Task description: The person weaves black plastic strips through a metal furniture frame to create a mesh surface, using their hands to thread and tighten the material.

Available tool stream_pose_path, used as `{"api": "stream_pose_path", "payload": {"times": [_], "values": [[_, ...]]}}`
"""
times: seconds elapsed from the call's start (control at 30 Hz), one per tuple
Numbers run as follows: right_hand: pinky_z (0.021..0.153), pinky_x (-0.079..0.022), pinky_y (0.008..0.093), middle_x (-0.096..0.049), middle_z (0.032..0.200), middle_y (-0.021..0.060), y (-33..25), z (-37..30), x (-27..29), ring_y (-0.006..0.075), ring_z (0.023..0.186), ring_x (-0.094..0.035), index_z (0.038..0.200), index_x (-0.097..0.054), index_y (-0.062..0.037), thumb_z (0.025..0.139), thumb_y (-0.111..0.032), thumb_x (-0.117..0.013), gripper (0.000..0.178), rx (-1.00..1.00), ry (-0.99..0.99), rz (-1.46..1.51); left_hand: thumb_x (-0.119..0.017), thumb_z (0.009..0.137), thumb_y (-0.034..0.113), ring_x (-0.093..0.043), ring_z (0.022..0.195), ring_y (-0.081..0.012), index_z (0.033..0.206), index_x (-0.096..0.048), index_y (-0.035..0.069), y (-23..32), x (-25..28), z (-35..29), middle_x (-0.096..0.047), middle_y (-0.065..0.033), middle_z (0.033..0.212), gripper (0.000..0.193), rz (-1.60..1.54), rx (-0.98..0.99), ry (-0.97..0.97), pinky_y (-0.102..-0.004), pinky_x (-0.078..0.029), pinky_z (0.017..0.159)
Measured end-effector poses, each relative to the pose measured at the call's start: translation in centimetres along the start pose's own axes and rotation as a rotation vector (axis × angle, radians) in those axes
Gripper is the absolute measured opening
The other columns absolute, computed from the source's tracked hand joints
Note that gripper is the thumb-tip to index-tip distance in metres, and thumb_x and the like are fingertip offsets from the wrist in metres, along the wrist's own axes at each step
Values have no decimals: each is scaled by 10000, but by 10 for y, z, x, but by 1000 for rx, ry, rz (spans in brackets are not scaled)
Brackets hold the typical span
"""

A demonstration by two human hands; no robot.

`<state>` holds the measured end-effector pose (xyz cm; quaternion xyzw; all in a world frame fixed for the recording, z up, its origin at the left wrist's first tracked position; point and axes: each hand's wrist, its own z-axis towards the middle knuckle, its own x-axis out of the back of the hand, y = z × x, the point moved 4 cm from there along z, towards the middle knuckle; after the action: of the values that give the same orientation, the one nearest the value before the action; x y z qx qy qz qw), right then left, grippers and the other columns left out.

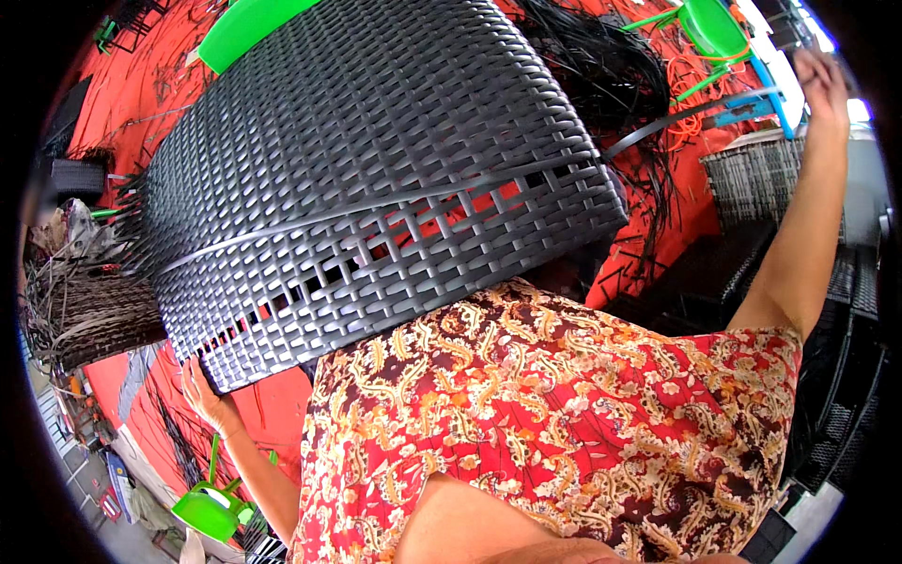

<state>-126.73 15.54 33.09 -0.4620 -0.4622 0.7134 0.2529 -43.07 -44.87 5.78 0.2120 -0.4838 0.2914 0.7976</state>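
A dark grey woven panel (376, 113) of plastic wicker tilts across my front, its near edge against my patterned top. Near that edge, a row of open gaps shows red through the weave. A long flat grey strip (329, 218) lies loose over the panel, roughly along the gaps. At the lower left corner, my left hand (204, 393) grips the panel's edge. My right arm is stretched out to the far right, with the hand (822, 85) raised and blurred. A grey strip (676, 120) leads from the panel's right edge toward it, seemingly held in its curled fingers.
Loose black strips (601, 66) lie heaped beyond the panel on the red floor covering (127, 94). Green chairs stand at the upper right (714, 30) and lower left (209, 510). Woven pieces (766, 179) are on the right, and a brownish bundle (89, 305) is on the left.
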Motion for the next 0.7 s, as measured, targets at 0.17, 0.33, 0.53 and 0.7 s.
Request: {"api": "stream_pose_path", "payload": {"times": [0.17,0.33,0.53,0.7], "values": [[821,-470,237,-610,993,114,24,-111,-1,161,842,-587,1250,-482,-15,859,-60,-575,404,443,265,-1168,-628,691,-68,-505,1131,-279,1246,-539,96,0,0,-2,-556,-90,1199,585,79,-60,-62,-381,-392,982],[768,-428,255,-479,768,4,-30,-61,186,89,629,-413,1190,-489,-15,890,-88,-559,316,-199,-40,-118,-642,683,-55,-494,1145,-273,1214,-563,96,6,-8,2,-551,-82,1206,558,52,-26,-66,-378,-381,986],[906,-443,337,-591,1040,87,27,-40,49,211,865,-591,1239,-465,6,923,-186,-538,377,75,136,-367,-597,664,-77,-471,1172,-290,1215,-555,95,12,-4,5,-535,-95,1226,579,56,10,-82,-406,-342,999],[726,-480,353,-608,895,98,101,-96,-164,255,787,-601,1138,-515,9,858,-273,-603,407,45,-37,-524,-656,608,-48,-467,1177,-273,1284,-493,152,1,-32,-2,-508,-69,1245,723,124,-15,-138,-411,-339,993]]}}
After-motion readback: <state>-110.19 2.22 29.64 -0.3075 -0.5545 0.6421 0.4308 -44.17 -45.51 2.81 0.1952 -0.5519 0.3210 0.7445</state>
